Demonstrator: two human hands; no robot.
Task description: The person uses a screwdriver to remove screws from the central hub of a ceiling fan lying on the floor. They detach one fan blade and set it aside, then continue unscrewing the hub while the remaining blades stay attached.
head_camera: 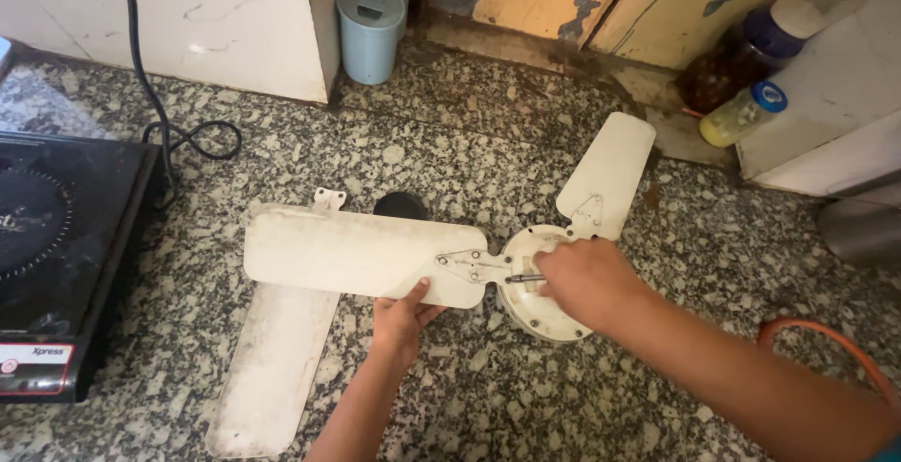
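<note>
Gripping a thin screwdriver [526, 278], the right hand [587, 284] is closed round its handle, tip aimed at the metal bracket [466, 264] joining blade to hub. Left of that grip, the left hand [402, 317] pinches the near edge of the long fan blade [357, 254], apparently steadying it. Dusty and off-white, the ceiling fan lies flat on the speckled bench [450, 143], its round hub [540, 317] under the right hand; a loose blade [272, 368] lies beside the left forearm.
</note>
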